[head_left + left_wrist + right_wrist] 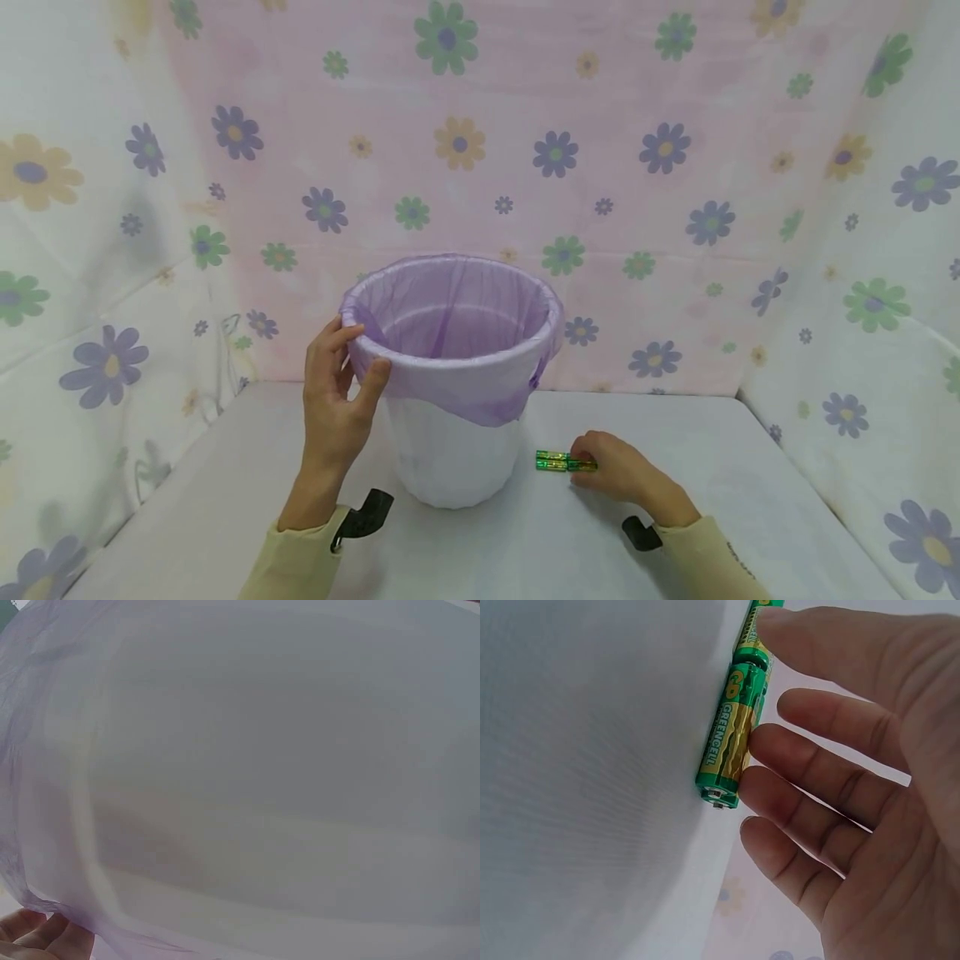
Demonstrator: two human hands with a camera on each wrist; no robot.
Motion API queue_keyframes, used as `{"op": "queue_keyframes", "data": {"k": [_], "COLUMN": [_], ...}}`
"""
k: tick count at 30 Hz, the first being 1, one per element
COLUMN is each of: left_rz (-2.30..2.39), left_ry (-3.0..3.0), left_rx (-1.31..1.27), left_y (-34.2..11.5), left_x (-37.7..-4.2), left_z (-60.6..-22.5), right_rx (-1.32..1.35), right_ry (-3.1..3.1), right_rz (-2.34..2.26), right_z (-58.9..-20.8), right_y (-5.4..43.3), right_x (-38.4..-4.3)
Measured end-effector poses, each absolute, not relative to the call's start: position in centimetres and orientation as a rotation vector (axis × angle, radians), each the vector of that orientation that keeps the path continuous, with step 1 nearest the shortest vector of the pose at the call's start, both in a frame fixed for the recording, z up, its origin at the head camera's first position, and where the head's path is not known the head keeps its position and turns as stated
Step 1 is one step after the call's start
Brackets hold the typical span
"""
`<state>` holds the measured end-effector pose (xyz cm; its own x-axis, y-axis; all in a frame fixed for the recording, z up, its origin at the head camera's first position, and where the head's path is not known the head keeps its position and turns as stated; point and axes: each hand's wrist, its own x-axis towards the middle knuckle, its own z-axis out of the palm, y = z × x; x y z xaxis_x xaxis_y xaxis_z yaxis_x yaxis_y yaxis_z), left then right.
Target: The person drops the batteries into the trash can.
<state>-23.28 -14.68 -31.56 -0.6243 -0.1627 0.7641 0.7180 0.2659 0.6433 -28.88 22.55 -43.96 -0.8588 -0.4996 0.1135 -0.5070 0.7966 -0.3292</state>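
A white trash bin lined with a purple plastic bag stands upright on the table. My left hand holds its left rim, thumb against the outside front and fingers over the edge. The left wrist view is filled by the bin's wall, with fingertips at the bag's edge. Right of the bin, several green-and-gold batteries lie side by side and end to end. My right hand pinches their right part; thumb and fingertips touch the batteries in the right wrist view.
A white-covered table spreads beneath the bin and batteries. Flower-print cloth hangs behind and along both sides. Dark straps show at both wrists.
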Motion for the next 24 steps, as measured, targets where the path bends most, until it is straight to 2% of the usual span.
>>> {"op": "queue_keyframes", "data": {"k": [14, 24], "left_rz": [-1.457, -1.453], "left_ry": [-1.754, -1.768], "left_rx": [-0.515, -0.507], "left_y": [-14.65, -14.63], "left_x": [-23.43, -23.32], "left_z": [-31.60, -31.55], "right_rx": [0.769, 0.877], "right_ry": [-3.013, -3.056], "right_rz": [0.589, 0.810], "right_z": [-43.99, -44.25], "right_y": [22.70, 23.24], "right_x": [-28.63, -28.40]}}
